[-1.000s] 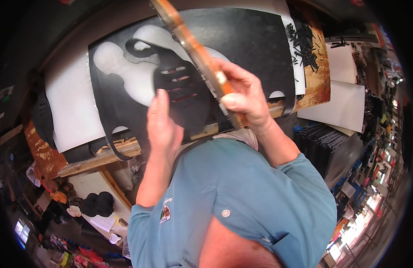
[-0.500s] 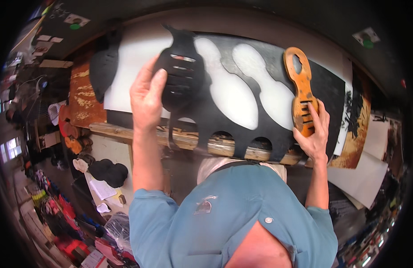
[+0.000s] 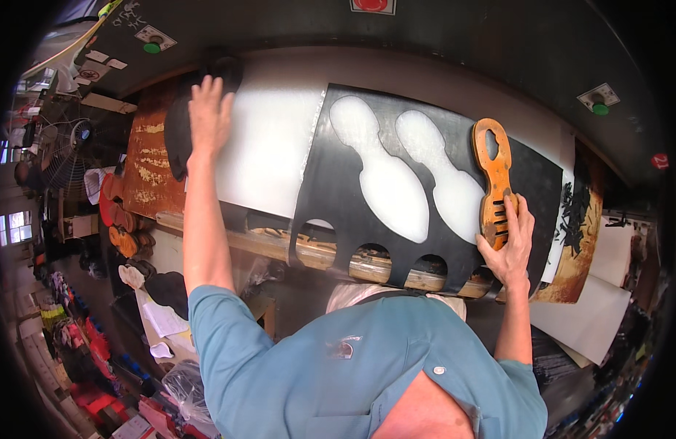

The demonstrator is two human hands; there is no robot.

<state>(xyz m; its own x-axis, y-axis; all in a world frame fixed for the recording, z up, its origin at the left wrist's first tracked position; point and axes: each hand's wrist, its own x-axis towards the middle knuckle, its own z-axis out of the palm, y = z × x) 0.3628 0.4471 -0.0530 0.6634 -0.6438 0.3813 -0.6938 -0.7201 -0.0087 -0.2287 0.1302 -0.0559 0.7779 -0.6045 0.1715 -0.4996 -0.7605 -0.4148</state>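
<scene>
Where the bench (image 3: 146,172) carries a white board (image 3: 268,150), a black sheet (image 3: 329,190) with rounded cutouts lies on top. Black pieces (image 3: 178,132) sit farther left. The orange template (image 3: 496,175) is on the sheet's right side, the right hand's (image 3: 512,245) grip clamped around its near end. The left hand's (image 3: 208,126) grip is spread apart over the black pieces; contact cannot be told.

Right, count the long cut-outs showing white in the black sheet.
2: the left cut-out and the right cut-out, side by side in the black sheet, left of the orange slotted piece, which might hide part of another.
</scene>
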